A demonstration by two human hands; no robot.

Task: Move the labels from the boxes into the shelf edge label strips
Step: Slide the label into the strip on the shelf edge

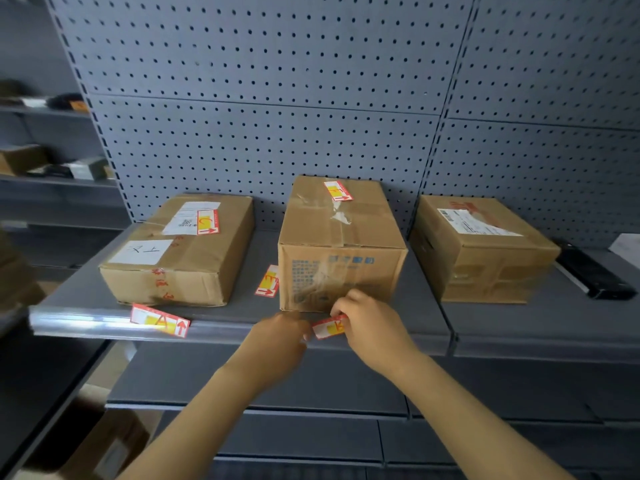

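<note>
At the front edge of the grey shelf, both hands meet on 1 small label. The right hand pinches the right end of this red, white and yellow label between its fingertips. The left hand is at the left end of the label, a little blurred, and I cannot tell if its fingers really grip the label or only touch it. The label lies tilted, just in front of the middle box and over the shelf edge label strip.

On the shelf stand 3 cardboard boxes, apart from each other. The left box is flat and carries a label with the letter C on its top, beside a white shipping sticker. The middle box is taller and has 1 label on its top near the back. The right box shows only a white shipping sticker.

Another label, marked E, lies on the shelf between the left box and the middle box, touching the side of the middle box. A label marked A sits slanted on the clear strip, below the left box. Behind the boxes is a grey pegboard wall.
</note>
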